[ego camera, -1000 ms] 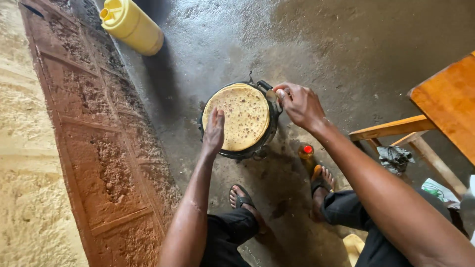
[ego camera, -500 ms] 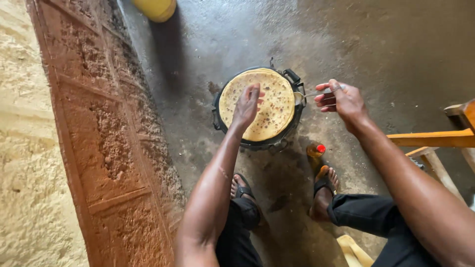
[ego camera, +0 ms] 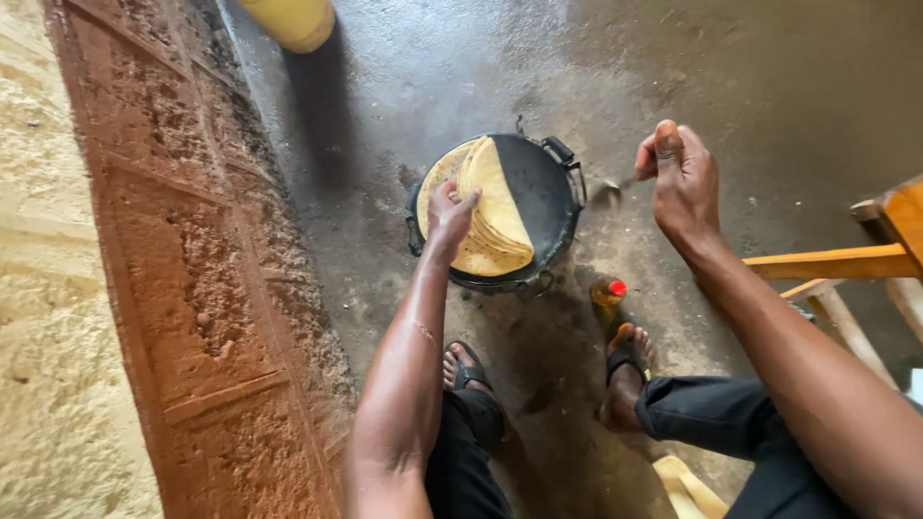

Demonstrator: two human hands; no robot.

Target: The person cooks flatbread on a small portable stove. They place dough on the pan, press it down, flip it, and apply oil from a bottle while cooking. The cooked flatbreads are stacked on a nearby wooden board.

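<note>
Our left hand (ego camera: 450, 213) pinches the one pale round flatbread (ego camera: 492, 213), folded at nine o'clock in the single black round pan (ego camera: 548, 192). Our right hand (ego camera: 681, 178), fingers curled narrow on a thin utensil, hovers at three o'clock above bare floor.

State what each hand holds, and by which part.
Left hand grips the flatbread by its lifted edge. Right hand pinches a thin utensil by its handle end.

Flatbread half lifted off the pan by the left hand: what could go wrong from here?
1. The left hand pinches the flatbread right above the black pan; if it is hot, fingers could burn.
2. The folded flatbread might tear or flop.
3. The small bottle stands beside a foot; it could tip.
</note>
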